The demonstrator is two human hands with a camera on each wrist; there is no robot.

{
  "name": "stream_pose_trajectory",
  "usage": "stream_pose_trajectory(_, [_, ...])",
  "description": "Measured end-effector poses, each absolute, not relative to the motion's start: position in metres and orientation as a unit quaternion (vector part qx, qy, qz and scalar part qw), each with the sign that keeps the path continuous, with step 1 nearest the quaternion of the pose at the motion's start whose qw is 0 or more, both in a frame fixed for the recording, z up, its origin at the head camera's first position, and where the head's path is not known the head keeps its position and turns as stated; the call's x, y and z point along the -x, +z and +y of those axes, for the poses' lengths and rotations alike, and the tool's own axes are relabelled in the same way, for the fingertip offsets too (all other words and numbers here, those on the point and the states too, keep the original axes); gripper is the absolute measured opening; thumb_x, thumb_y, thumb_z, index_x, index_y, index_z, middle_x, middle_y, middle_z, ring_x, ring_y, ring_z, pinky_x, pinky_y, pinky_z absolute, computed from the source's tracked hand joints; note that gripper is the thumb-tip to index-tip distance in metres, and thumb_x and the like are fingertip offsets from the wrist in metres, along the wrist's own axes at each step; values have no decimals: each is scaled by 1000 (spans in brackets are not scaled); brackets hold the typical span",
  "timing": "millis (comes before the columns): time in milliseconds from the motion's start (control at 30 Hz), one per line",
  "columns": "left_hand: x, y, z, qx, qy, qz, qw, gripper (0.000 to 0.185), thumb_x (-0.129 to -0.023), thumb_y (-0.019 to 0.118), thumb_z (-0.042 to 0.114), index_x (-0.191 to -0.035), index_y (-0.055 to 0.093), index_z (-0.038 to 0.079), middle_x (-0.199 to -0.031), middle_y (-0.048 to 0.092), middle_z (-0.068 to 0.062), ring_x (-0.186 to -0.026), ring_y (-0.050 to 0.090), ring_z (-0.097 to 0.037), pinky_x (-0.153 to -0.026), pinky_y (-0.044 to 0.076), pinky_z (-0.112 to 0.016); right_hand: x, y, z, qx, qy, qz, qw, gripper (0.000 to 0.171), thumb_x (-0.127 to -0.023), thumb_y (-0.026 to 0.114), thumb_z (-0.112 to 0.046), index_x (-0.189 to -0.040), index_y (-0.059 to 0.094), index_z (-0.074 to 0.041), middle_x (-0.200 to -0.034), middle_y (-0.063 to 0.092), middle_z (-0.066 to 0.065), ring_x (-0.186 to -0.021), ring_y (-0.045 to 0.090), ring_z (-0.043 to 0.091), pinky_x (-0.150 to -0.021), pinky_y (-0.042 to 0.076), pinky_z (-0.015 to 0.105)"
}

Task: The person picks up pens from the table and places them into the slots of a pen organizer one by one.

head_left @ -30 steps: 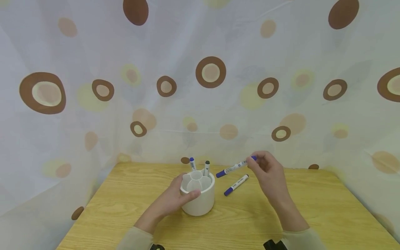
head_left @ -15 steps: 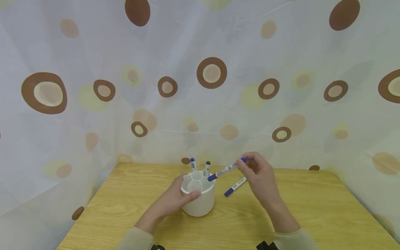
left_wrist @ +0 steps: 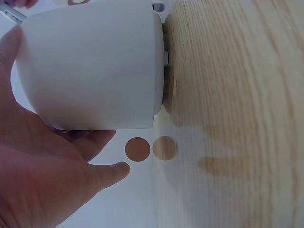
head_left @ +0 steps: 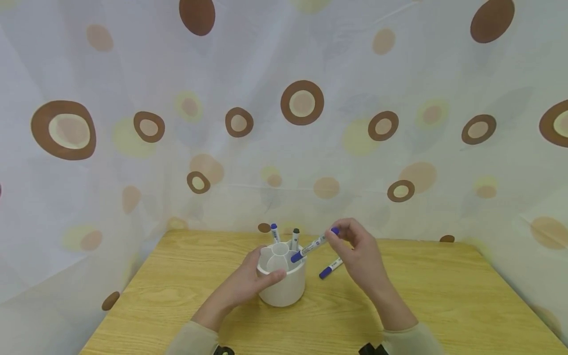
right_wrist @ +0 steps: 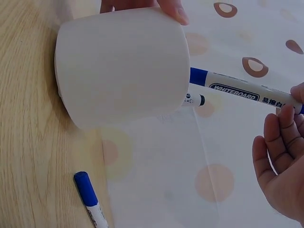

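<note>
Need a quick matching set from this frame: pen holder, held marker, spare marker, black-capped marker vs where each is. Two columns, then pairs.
1 white pen holder
2 blue-capped marker, tip over the holder
3 blue-capped marker lying flat
4 black-capped marker

A on the table, right of the holder
B gripped by the left hand
C standing in the holder
D pinched by the right hand

Pairs: 1-B, 2-D, 3-A, 4-C

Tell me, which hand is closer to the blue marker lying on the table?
Right. The right hand hovers just above the marker on the table, holding another marker. The left hand is farther off, gripping the white cup.
</note>
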State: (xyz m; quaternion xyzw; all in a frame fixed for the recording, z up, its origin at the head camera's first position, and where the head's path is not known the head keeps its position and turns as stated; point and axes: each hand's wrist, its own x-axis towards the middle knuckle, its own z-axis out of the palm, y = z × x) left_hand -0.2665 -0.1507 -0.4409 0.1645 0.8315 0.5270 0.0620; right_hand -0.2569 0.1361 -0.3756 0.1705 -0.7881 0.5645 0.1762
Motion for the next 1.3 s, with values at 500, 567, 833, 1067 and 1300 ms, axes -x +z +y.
stream_pose_trajectory(500, [266, -440, -149, -166, 526, 831, 66, 90, -101, 77, 57, -164, 38, 6, -155, 50, -17, -141, 55, -36, -119, 44, -65, 256, -385, 125, -166, 545, -808, 149, 18, -108, 76, -28, -115, 71, -12, -108, 73, 2, -111, 71, 19, -110, 51, 61])
stream_pose_trajectory(567, [265, -440, -148, -169, 528, 830, 64, 89, -101, 77, 56, -164, 39, 6, -155, 51, -17, -140, 55, -36, -119, 44, -65, 256, -386, 124, -168, 542, -810, 150, 18, -108, 76, -29, -116, 72, -13, -108, 73, 2, -112, 71, 19, -111, 52, 61])
stream_pose_trajectory(833, [265, -440, -148, -173, 530, 828, 61, 84, -102, 77, 54, -163, 42, 7, -154, 53, -15, -140, 56, -34, -119, 44, -64, 259, -389, 123, -169, 528, -819, 148, 22, -109, 75, -33, -119, 73, -14, -109, 74, -2, -114, 71, 21, -109, 54, 60])
stream_pose_trajectory(1067, [267, -441, -149, -166, 525, 833, 58, 85, -102, 77, 55, -163, 42, 8, -154, 53, -14, -141, 56, -35, -120, 43, -65, 259, -388, 121, -177, 529, -817, 146, 22, -109, 74, -34, -122, 74, -16, -110, 75, -2, -118, 71, 22, -110, 54, 60])
stream_pose_trajectory(1300, [267, -441, -150, -168, 532, 828, 62, 86, -101, 78, 55, -163, 42, 8, -153, 55, -13, -140, 57, -34, -119, 44, -64, 258, -389, 118, -174, 529, -820, 135, 22, -109, 74, -33, -125, 76, -18, -111, 75, -1, -119, 71, 22, -111, 54, 59])
